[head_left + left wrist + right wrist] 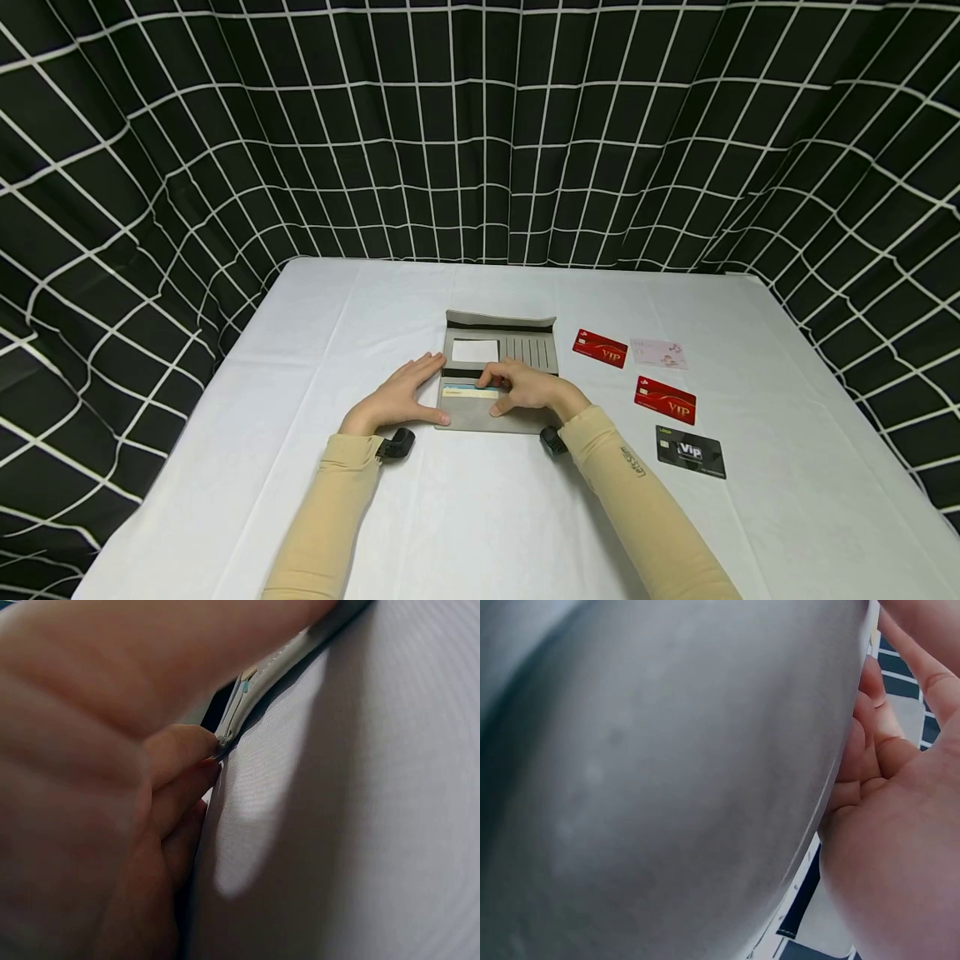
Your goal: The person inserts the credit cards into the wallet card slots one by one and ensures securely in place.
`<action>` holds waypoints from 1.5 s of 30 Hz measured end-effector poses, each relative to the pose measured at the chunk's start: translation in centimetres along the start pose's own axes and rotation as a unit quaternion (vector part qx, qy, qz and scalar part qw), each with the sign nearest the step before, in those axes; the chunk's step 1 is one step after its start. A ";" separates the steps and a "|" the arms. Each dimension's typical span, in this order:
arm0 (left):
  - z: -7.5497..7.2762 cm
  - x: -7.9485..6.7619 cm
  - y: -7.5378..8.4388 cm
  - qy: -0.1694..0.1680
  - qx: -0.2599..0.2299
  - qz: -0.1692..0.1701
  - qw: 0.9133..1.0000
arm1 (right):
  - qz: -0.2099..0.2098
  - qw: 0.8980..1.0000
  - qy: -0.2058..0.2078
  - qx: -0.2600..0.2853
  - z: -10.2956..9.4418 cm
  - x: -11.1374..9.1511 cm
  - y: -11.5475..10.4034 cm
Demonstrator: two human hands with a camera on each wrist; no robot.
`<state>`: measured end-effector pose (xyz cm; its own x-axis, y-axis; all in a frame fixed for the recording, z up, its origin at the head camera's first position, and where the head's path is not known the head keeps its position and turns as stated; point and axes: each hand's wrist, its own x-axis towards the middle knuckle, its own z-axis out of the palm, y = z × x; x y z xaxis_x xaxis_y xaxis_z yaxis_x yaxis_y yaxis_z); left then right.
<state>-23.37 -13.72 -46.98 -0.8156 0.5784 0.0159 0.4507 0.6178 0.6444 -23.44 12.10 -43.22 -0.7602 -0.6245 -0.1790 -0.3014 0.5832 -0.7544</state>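
Yellowish card (461,392) stretches lengthwise leftward from our nearer, bent-fingered right hand (528,387); pinching, we cannot tell; left hand (397,398) spreads.

- The wallet (465,417) is grey.
- Right of it: two red cards (600,348), one black card (691,452), one pale pink card (658,353).
- Behind it: black curtain (480,125) with white grid.

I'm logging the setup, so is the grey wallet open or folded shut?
Open. In the head view, the grey wallet lies spread on the white table, card slots facing up.
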 end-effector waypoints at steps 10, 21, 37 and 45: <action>0.0 0.1 -0.2 -0.008 0.002 -0.011 1.000 | 0.006 1.000 0.000 0.000 0.1 0.0 0.1; -0.2 0.1 -0.3 -0.004 0.006 0.003 1.000 | 0.004 1.000 0.005 -0.019 0.0 -0.2 0.1; 0.1 0.1 -0.1 -0.007 0.000 -0.005 1.000 | 0.008 1.000 0.001 -0.015 -0.1 -0.8 0.0; 0.1 0.2 -0.4 -0.007 0.007 0.000 1.000 | 0.003 1.000 -0.003 0.009 -0.4 -1.4 0.2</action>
<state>-23.64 -13.80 -47.29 -0.8108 0.5853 0.0057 0.4555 0.6249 0.6340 -22.69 13.35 -42.88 -0.7581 -0.6248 -0.1869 -0.2865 0.5766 -0.7651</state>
